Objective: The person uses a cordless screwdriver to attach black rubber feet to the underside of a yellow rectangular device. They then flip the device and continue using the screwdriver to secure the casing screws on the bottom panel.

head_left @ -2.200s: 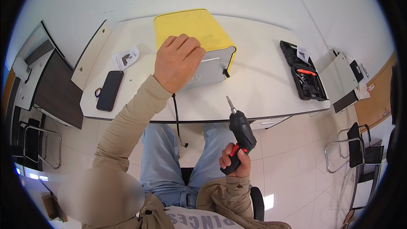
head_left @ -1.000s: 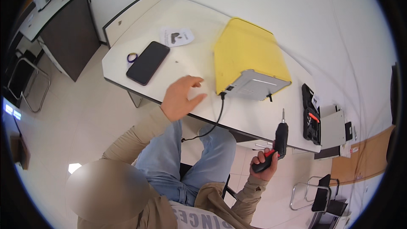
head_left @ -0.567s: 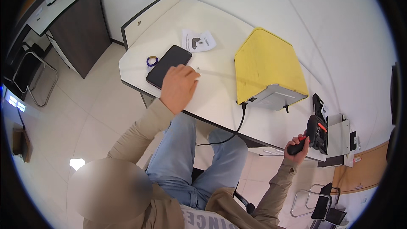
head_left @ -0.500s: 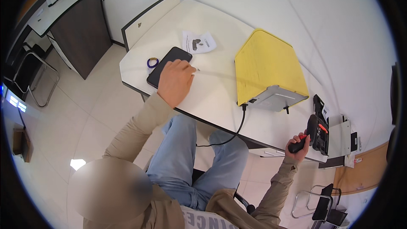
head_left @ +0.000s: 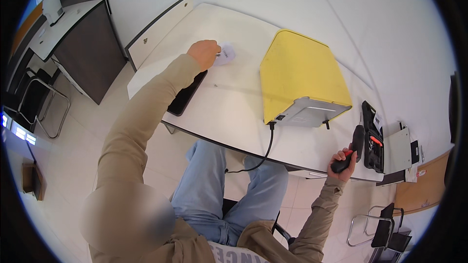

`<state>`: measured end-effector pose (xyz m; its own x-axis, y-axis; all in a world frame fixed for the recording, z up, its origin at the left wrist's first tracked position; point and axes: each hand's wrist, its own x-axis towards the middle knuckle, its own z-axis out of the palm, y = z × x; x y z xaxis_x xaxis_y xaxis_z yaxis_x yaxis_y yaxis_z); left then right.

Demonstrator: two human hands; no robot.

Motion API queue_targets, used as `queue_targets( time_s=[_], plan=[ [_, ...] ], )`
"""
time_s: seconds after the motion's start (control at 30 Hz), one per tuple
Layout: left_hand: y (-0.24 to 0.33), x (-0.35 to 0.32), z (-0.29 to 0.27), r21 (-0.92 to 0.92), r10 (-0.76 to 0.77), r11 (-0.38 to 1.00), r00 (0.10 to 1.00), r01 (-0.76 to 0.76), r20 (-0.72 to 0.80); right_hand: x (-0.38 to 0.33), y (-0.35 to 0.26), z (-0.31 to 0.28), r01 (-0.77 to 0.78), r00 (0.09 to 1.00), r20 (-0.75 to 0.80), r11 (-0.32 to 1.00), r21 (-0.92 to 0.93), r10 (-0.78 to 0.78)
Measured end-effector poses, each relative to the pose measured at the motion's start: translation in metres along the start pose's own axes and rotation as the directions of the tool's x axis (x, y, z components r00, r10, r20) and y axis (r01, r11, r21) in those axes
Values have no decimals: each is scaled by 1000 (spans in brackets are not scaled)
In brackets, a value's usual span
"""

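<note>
On the white desk my left hand (head_left: pixel 204 52) reaches over the left edge of a printed paper sheet (head_left: pixel 225 54). Its fingers are curled together at a tiny object too small to name. Below that forearm lies a black flat device like a phone or tablet (head_left: pixel 184 101), partly covered by the sleeve. A tiny dark piece (head_left: pixel 216 85) lies on the desk to its right. Off at the right, my right hand (head_left: pixel 342 165) grips the handle of a black and red cordless screwdriver (head_left: pixel 358 143). Beside the tool an open black tool case (head_left: pixel 374 141) holds orange and dark parts.
A large yellow box-shaped machine (head_left: pixel 302 65) with a grey panel stands mid-desk. Its black cord (head_left: pixel 271 148) hangs over the front edge. A wall runs behind. Another desk (head_left: pixel 87 48) and a chair (head_left: pixel 48 87) are at left; another chair (head_left: pixel 382 226) is lower right.
My left hand has moved from above the black device, farther away to the paper. The right hand still holds the screwdriver, now tilted more upright. The purple-and-yellow ring is now hidden behind my left arm.
</note>
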<state>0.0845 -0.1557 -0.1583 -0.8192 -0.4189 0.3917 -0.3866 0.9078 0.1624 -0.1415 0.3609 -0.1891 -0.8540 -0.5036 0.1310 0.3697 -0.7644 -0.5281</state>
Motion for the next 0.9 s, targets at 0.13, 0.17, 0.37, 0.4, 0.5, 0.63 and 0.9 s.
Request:
queue_targets(
  time_s=[0.13,0.17,0.37,0.4,0.5,0.63,0.9],
  plan=[
    [2,15,13,78,39,996,997,-44,69,-3,0,-1,34,999,1,999,8,-34],
    [4,19,13,135,31,990,994,-45,107,-4,0,-2,44,999,0,999,7,-44],
    [4,19,19,252,49,965,994,-72,99,-3,3,-3,46,999,18,999,23,-47],
    [7,18,18,257,43,964,994,-68,99,-3,3,-2,44,999,19,999,28,-45],
    [7,14,19,183,64,981,998,-63,-2,-3,3,-1,41,999,22,999,31,-42],
    [6,13,23,191,50,981,998,-42,-37,-3,3,-3,35,999,36,999,24,-36],
    [12,5,12,73,42,997,996,-37,-74,-2,3,-3,39,999,13,999,30,-40]
  ],
)
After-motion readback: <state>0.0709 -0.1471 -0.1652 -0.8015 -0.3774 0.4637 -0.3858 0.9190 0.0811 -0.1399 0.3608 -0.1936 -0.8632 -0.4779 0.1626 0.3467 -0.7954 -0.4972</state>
